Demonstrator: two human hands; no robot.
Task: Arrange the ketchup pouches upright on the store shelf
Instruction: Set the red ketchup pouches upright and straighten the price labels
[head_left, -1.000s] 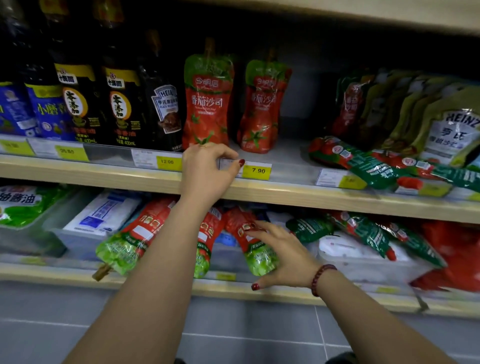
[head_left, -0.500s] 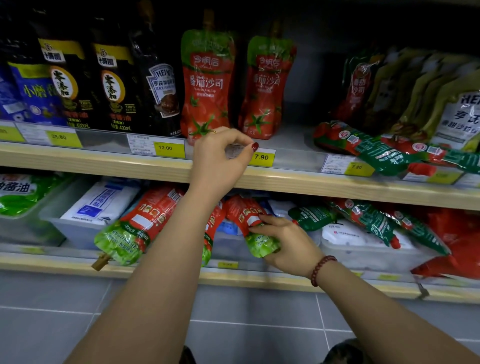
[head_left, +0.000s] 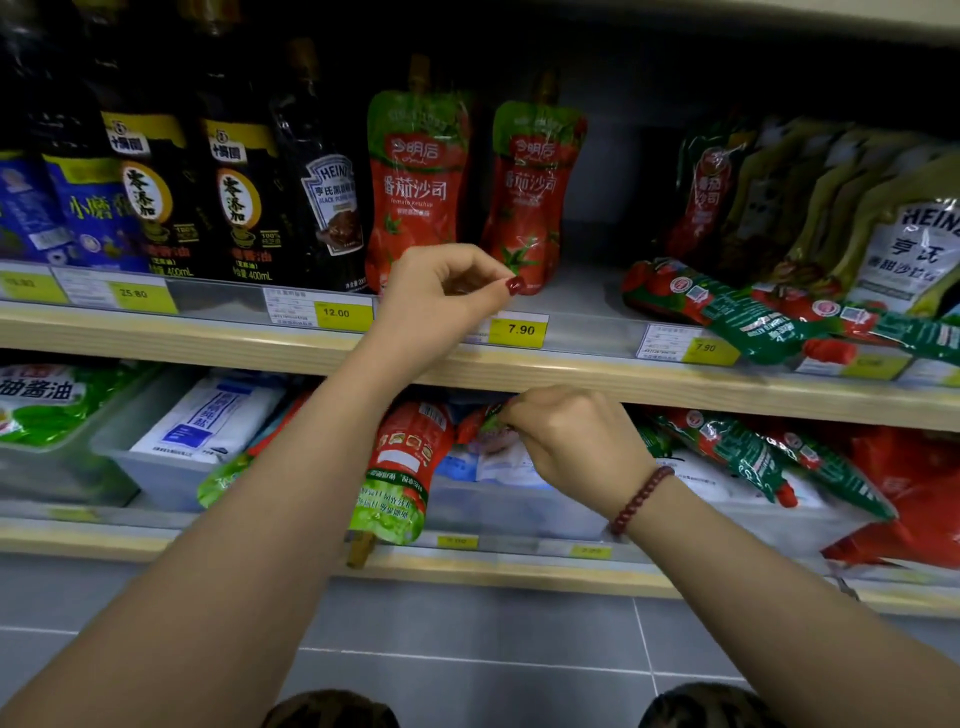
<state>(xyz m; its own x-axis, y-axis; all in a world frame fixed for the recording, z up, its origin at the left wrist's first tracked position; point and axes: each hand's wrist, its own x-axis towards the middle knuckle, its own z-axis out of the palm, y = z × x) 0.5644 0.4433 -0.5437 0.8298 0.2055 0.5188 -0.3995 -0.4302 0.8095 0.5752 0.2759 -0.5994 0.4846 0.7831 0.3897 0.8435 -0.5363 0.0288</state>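
the ketchup pouch i'm after lies on the lower shelf, mostly hidden behind my right hand, whose fingers are curled tight round its near end. just left, another pouch hangs spout-down over the shelf lip. on the upper shelf two pouches stand upright, with bare space to their right. my left hand sits loosely curled at that shelf's edge, holding nothing i can see. gripped by one end, the soft body could swing, snag the upper shelf's edge, or drag the hanging neighbour off. a careless set-down could topple the standing pair.
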